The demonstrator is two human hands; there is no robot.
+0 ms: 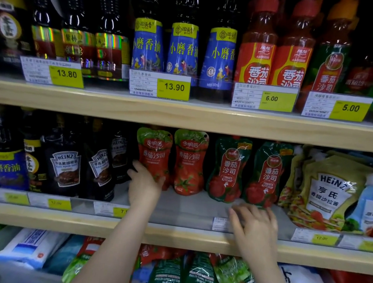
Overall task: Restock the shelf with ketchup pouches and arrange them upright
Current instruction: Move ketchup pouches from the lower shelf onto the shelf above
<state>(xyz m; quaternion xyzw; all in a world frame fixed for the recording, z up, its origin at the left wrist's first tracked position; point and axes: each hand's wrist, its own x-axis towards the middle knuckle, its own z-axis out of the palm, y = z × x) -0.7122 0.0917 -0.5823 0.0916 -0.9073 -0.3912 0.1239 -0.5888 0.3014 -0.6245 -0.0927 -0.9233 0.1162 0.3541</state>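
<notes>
On the middle shelf (195,208), dark Heinz sauce bottles (65,163) stand at the left. Next come four ketchup pouches, all standing up in a row at the back. Two are red ketchup pouches (188,163) and two are green ketchup pouches (229,170). Yellow Heinz salad dressing pouches (330,191) lean at the right.

The left hand (144,185) is wrapped around the bottom of the first red pouch, fingers on its left side and thumb on its front. The right hand (255,226) is spread open and flat, just under the second green pouch. It holds nothing.

Below the shelf, more green pouches (186,276) lie in a pile. The arms hide some of them.
</notes>
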